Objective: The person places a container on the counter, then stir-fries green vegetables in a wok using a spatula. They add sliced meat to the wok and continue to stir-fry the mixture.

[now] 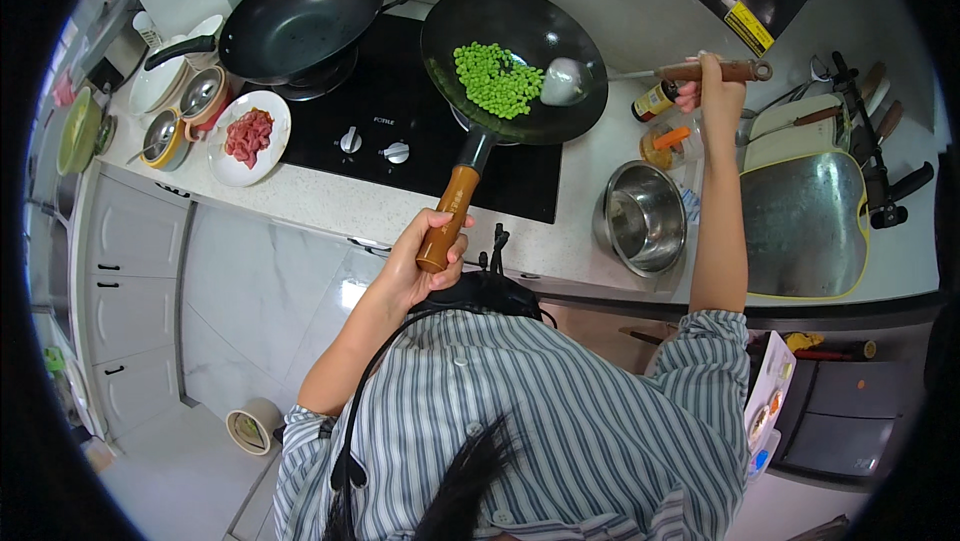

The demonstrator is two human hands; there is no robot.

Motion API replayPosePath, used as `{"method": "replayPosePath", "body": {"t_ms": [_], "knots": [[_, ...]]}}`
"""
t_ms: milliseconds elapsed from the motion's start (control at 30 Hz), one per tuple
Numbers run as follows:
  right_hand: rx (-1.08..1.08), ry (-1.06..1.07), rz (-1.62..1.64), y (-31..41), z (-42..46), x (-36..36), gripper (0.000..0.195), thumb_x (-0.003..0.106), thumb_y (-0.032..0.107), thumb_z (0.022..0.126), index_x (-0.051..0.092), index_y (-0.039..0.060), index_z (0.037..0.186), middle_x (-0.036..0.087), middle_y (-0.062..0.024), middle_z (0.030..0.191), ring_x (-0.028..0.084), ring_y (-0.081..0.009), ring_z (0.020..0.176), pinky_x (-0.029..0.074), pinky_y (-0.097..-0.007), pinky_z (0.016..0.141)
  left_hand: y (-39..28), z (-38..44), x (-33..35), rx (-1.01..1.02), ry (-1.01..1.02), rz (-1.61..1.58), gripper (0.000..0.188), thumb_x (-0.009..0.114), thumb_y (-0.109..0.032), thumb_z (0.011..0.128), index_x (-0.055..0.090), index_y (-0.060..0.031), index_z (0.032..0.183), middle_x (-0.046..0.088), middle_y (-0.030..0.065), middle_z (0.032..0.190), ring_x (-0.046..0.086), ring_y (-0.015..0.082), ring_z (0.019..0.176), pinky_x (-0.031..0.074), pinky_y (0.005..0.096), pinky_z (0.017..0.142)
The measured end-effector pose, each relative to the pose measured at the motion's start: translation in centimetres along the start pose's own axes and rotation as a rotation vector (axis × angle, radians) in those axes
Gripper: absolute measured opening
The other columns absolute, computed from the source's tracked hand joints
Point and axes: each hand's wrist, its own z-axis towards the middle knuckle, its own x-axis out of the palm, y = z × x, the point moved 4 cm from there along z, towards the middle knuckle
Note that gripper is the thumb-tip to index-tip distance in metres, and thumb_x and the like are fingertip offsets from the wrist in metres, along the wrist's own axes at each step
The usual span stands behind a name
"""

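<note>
My left hand point(426, 256) grips the wooden handle point(450, 218) of a black wok point(517, 8) over the right side of the gas hob. Bright green peas point(491, 83) lie in a loose patch at the wok's bottom. In my right hand point(716, 95) is the wooden handle point(739, 71) of a metal wok spatula, held out to the right. Its blade point(562, 82) rests inside the wok at the right edge of the peas. Any flame under the wok is hidden.
A second black wok point(307, 16) stands on the left burner of the black hob point(322, 140). A white plate of sliced raw meat point(249, 137) and small bowls point(165, 140) are left of it. At right are a steel bowl point(645, 218), a sauce bottle point(654, 101) and a cutting board point(806, 226).
</note>
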Motion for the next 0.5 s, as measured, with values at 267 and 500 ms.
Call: {"method": "replayPosePath", "body": {"t_ms": [267,500], "knots": [[0.236,0.014,0.295,-5.4,-0.2,4.8,0.043,0.055,0.033,0.082,0.059,-0.01,0.08,0.059,-0.0152,0.058,0.058,-0.0186,0.042,0.051,-0.0253,0.04,0.1,0.0,-0.1,-0.006,-0.014,-0.008,0.035,0.04,-0.031,0.09,0.049,-0.0004,0.103,0.043,0.0024,0.056,0.034,0.0085,0.032,0.027,0.0197,0.03],[0.068,0.117,0.425,-1.5,-0.2,8.3,0.037,0.056,0.027,0.083,0.06,-0.0093,0.089,0.06,-0.0165,0.062,0.061,-0.0191,0.046,0.052,-0.026,0.042,-0.2,0.0,0.0,0.001,-0.011,-0.008,0.035,0.04,-0.031,0.09,0.049,-0.0004,0.103,0.043,0.0022,0.055,0.034,0.0085,0.031,0.026,0.0197,0.03]]}}
